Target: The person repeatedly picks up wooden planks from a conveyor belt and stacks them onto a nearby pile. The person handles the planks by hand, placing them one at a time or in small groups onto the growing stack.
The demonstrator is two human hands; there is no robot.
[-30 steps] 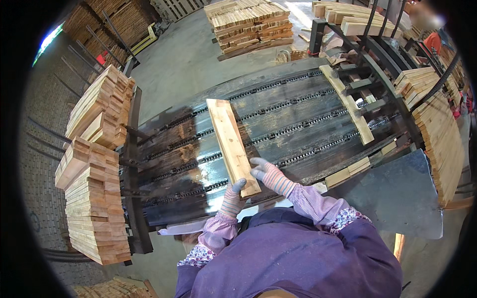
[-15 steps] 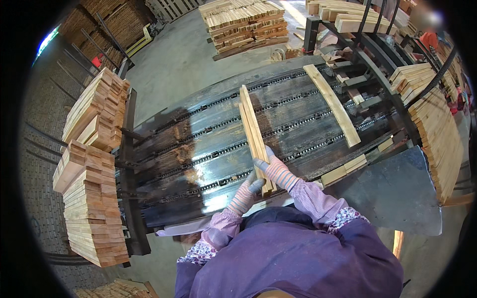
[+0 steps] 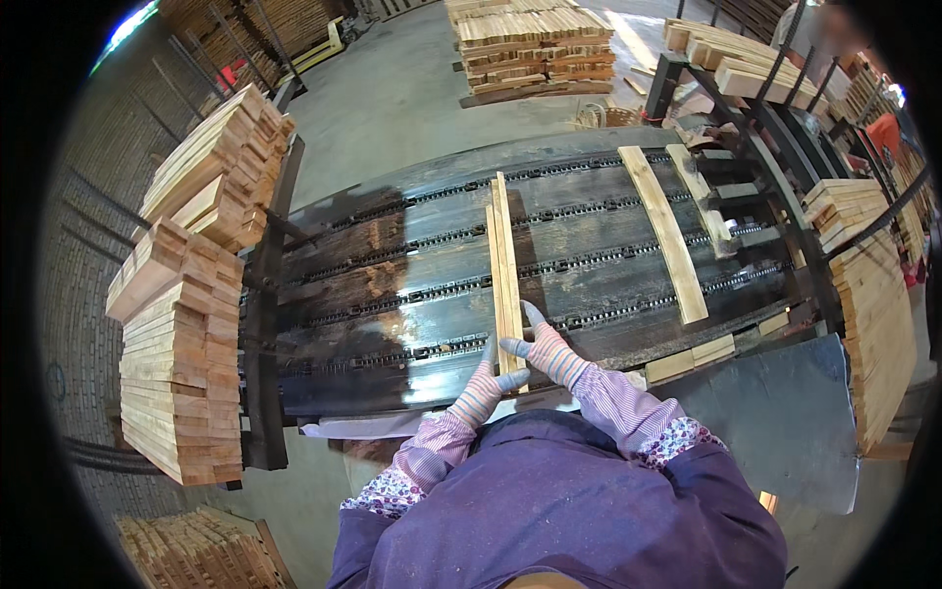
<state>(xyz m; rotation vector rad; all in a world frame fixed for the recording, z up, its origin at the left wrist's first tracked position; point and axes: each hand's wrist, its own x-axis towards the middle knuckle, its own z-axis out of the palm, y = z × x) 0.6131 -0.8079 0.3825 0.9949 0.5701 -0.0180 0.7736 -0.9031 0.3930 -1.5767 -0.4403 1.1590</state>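
Observation:
Two narrow wooden slats (image 3: 507, 265) lie side by side across a dark chain conveyor (image 3: 442, 240), pointing away from me, with their far ends uneven. At their near end, my left hand (image 3: 481, 390) grips from the left, thumb laid over the wood. My right hand (image 3: 549, 351) holds from the right, its thumb on the slats and a fingertip stretched out beside them. Both hands wear pale gloves with striped cuffs. Farther right on the conveyor rest a longer board (image 3: 664, 236) and a shorter board (image 3: 703, 199), apart from my hands.
A stack of wooden pieces (image 3: 182, 363) stands at the left behind a black metal frame (image 3: 263, 363). More timber (image 3: 535, 49) is piled on the floor beyond. A grey sheet-metal surface (image 3: 775, 412) lies at right, beside stacked boards (image 3: 873, 304). Another person (image 3: 800, 44) is at far right.
The view has shifted. The two slats now point straighter ahead and sit closer together, both hands still at the near end. The shorter board has come into clearer view beside the longer one.

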